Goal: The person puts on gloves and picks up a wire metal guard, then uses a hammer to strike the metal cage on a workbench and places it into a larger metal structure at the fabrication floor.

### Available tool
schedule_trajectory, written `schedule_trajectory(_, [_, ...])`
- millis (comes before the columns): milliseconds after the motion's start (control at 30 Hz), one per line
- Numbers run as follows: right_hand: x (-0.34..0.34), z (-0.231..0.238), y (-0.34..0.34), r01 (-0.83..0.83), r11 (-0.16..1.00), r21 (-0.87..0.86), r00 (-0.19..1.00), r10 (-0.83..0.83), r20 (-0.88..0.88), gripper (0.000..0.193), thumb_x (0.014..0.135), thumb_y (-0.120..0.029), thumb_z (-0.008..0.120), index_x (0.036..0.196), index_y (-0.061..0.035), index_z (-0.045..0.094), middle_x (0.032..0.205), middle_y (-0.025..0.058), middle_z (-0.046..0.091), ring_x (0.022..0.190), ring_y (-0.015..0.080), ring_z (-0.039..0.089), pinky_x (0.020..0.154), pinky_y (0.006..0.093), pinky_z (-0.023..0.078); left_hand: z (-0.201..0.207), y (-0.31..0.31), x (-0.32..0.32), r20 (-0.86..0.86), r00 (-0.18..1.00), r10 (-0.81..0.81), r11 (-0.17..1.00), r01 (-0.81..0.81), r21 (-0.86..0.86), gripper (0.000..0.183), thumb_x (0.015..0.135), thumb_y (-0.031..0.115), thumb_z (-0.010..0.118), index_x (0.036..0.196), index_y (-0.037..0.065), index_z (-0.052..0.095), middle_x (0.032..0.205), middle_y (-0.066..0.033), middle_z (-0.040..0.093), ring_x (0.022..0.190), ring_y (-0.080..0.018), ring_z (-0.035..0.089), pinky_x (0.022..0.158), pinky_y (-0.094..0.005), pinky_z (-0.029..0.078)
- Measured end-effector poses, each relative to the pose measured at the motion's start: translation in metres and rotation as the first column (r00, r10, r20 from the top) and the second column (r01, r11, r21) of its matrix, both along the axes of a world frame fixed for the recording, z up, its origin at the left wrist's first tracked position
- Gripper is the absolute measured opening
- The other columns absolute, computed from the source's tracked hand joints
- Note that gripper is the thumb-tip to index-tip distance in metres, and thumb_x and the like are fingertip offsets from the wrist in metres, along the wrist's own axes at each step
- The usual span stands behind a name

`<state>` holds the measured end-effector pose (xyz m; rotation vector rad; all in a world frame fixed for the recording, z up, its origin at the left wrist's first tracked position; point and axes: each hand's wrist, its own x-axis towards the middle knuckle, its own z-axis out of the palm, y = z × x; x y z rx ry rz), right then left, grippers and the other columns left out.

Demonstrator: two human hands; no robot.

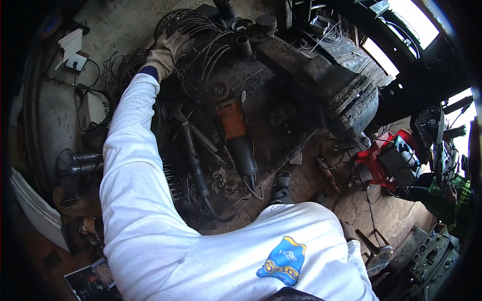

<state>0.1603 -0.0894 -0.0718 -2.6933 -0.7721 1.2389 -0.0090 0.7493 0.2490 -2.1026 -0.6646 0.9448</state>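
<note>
The left hand (164, 54), in a tan work glove, lies on a coil of wire (207, 33) at the far left corner of the tabletop (257, 75). Its fingers spread forward over the loops; whether they close on any strand, I cannot tell. Loose wire ends curve from the coil toward the middle of the tabletop, near a short upright piece of pipe (244, 46) by the far edge.

Nearer the body, an orange and black grinder (234, 123) lies with its cord end toward the near edge, and a black-handled torch (193, 155) lies just left of it. A heavy vise (346, 95) stands at the right edge.

The right hand (347, 231) is low at the person's right side, mostly hidden by the white shirt (150, 210); its grip cannot be made out. The shirt bears a blue and yellow badge (284, 263) (its lettering bends with the folds). Beyond the tabletop's left edge, a pale box (93, 108) carries dark printed capitals. A red chair (370, 163) stands past the right edge.
</note>
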Motion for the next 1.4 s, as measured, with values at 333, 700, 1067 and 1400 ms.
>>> schedule_trajectory(333, [0.026,-0.021,0.035,0.726,0.687,0.005,0.634,-0.667,-0.39,0.039,0.098,-0.041,0.063,0.104,-0.002,0.068,0.081,0.0069,0.066,0.066,0.0167,0.061,0.059,0.0334,0.051,0.057,-0.08,-0.013,0.834,0.51,-0.212,0.907,0.42,-0.026,0.083,0.073,0.032,0.076,0.146,0.009,0.045,0.147,-0.0136,0.051,0.135,-0.0346,0.05,0.114,-0.0486,0.039])
schedule_trajectory(700, [0.099,0.047,0.055,0.545,0.774,0.321,0.838,-0.492,-0.236,0.06,0.095,-0.051,0.056,0.131,-0.0041,0.064,0.126,0.0227,0.067,0.12,0.0369,0.062,0.102,0.0418,0.048,0.023,-0.344,0.119,0.526,-0.027,0.85,0.276,0.874,-0.401,0.085,0.079,0.038,0.075,0.149,0.004,0.041,0.144,-0.0155,0.052,0.133,-0.0338,0.052,0.114,-0.0495,0.04])
schedule_trajectory(1067, [0.242,0.174,-0.061,0.887,-0.32,0.333,0.358,0.02,-0.934,0.064,0.099,-0.064,0.05,0.134,-0.0112,0.06,0.106,0.0009,0.064,0.09,0.0103,0.063,0.078,0.0272,0.053,-0.025,-0.618,0.349,-0.079,0.685,0.724,-0.683,0.697,-0.217,0.088,0.085,0.045,0.074,0.152,0.0,0.037,0.141,-0.0174,0.054,0.131,-0.0329,0.054,0.114,-0.0504,0.041])
schedule_trajectory(1400, [0.312,0.162,-0.161,0.814,-0.396,0.424,0.332,-0.281,-0.9,0.042,0.105,-0.034,0.056,0.136,-0.0062,0.06,0.115,0.0042,0.068,0.101,0.0112,0.063,0.091,0.0277,0.052,-0.088,-0.72,0.423,-0.341,0.709,0.618,-0.78,0.498,-0.378,0.097,0.087,0.063,0.066,0.155,0.002,0.034,0.141,-0.0161,0.053,0.131,-0.0335,0.052,0.115,-0.0487,0.041])
